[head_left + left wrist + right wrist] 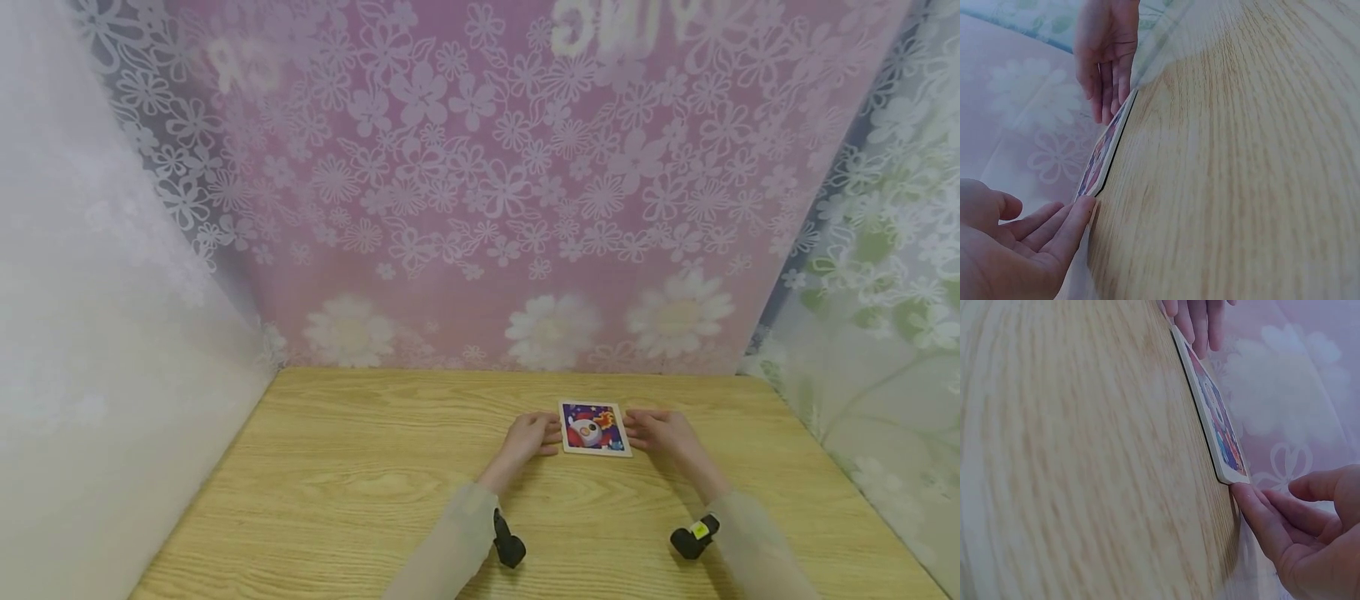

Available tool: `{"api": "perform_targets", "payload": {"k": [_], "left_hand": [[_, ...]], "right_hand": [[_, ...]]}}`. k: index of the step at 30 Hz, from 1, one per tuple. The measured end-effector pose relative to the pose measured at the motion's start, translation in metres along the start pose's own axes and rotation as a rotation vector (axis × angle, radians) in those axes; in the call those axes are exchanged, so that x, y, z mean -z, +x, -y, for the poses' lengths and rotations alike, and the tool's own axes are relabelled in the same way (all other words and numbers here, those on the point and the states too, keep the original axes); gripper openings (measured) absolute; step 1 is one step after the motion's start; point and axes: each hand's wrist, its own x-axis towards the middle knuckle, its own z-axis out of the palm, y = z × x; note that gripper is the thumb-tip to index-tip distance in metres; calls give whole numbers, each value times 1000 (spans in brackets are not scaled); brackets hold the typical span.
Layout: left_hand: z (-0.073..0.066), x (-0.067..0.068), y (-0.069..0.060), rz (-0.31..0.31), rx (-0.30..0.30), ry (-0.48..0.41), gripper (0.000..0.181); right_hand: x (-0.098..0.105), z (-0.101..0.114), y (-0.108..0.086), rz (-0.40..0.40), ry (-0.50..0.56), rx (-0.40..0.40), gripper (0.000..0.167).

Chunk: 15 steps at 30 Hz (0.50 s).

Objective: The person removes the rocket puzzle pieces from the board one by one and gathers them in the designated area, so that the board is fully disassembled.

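Right of centre in the lower head view, the left hand, fingers extended, touches the left edge of the board lying flat on the worktop; the right hand, fingers likewise extended, touches its right edge.

A light, yellowish wood-grain tabletop spreads across the lower part of the head view, its far edge running just below mid-frame. Lying flat on it, right of centre and near that far edge, is a square cartoon picture board with a pale border and purple background.
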Motion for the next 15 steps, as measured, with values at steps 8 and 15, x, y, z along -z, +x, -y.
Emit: {"api": "perform_targets", "payload": {"k": [8, 15], "left_hand": [[-1, 1, -2, -3, 2, 5, 41], [-2, 2, -4, -21, 11, 18, 41]], "right_hand": [[-2, -1, -1, 5, -7, -3, 51], [-6, 1, -5, -1, -26, -22, 52]]}}
